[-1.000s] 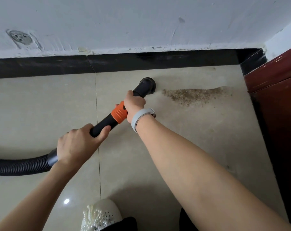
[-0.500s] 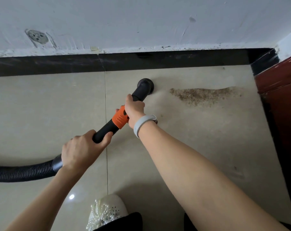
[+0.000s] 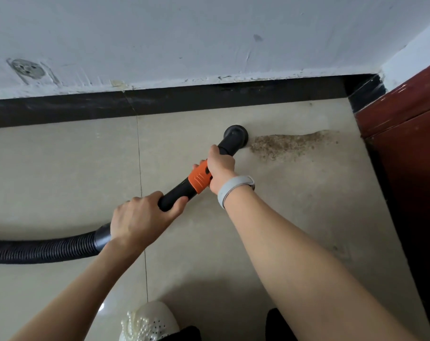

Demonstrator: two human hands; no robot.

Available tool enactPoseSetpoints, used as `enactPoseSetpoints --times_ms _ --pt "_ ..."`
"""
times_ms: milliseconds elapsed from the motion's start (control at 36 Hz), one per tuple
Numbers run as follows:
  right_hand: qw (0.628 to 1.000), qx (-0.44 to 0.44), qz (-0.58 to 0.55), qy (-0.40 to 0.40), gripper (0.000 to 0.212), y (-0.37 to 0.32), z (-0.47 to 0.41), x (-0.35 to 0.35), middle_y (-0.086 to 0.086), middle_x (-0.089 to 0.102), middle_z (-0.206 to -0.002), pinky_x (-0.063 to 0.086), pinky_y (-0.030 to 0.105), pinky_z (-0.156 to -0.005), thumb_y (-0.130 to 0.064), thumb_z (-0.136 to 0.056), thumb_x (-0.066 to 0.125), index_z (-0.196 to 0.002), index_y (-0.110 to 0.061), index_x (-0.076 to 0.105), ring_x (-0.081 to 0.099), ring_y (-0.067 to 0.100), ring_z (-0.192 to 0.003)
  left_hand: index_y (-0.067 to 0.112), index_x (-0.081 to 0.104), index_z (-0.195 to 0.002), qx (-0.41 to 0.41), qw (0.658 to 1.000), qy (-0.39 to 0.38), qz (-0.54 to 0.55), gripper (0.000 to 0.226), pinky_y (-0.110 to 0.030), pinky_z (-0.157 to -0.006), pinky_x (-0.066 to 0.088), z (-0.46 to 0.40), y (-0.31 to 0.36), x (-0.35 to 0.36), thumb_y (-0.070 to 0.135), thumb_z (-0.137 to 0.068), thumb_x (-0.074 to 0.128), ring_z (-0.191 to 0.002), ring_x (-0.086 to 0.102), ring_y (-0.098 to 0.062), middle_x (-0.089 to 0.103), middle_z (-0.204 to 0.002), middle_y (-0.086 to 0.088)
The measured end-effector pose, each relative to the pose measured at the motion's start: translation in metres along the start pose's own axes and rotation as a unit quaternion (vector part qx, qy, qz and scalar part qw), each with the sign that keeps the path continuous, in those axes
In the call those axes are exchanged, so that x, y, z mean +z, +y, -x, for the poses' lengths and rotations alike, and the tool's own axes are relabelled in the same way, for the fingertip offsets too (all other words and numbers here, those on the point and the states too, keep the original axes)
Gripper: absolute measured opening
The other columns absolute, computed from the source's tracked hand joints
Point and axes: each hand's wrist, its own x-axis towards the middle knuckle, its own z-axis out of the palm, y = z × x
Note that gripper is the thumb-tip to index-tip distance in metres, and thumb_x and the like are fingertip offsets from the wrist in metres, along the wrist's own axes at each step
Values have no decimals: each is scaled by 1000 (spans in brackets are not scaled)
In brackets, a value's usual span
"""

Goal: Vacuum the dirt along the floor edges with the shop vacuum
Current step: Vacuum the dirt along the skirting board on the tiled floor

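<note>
A black vacuum wand with an orange collar slants across the beige tile floor. My left hand grips the wand's lower end, where the ribbed black hose joins it. My right hand grips the wand just above the orange collar. The round black nozzle rests on the floor, touching the left end of a brown strip of dirt that runs toward the right.
A black baseboard runs under a scuffed white wall. A dark red cabinet stands at the right, beside the dirt. My white beaded shoe is at the bottom edge. The hose trails off to the left.
The nozzle has slid a little to the right, closing on the dirt strip's left end. Both hands keep their grip on the wand. The camera view has shifted slightly.
</note>
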Motion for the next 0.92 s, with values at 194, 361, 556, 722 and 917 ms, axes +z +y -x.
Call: enactPoseSetpoints --times_ms 194,361,556,722,917 --pt "999 14 -33 27 43 5 7 -22 8 59 -78 57 33 -62 -31 -97 48 -130 -5 40 63 21 -58 21 47 -67 42 999 -20 -24 56 -30 -58 39 2 8 -1 74 -78 33 -64 56 -24 54 -58 4" --pt "994 28 -91 61 42 16 13 -44 11 61 -91 55 31 -58 -31 -97 49 -129 -5 41 63 20 -56 24 45 -69 94 993 -47 -48 52 -29 -59 37 2 16 0 74 -80 34 -66 55 -23 53 -61 6" --pt "978 18 -175 115 33 26 15 -74 9 57 -75 53 32 -55 -30 -99 48 -120 -4 45 60 20 -53 27 50 -75 164 981 -42 -95 67 -27 -53 35 -2 34 5 85 -67 19 -63 53 -19 51 -60 7" --pt "967 5 -226 115 23 22 14 -75 7 54 -68 52 33 -56 -28 -99 48 -109 -7 46 56 18 -46 25 44 -68 168 981 -23 -96 74 -27 -51 31 -13 37 7 86 -54 5 -60 53 -20 48 -55 6" --pt "978 -8 -196 73 23 -2 3 -63 7 54 -71 52 34 -59 -29 -98 49 -106 -8 46 57 19 -50 25 44 -70 126 989 1 -82 55 -28 -58 33 -25 45 -3 79 -75 36 -63 50 -22 45 -57 7"
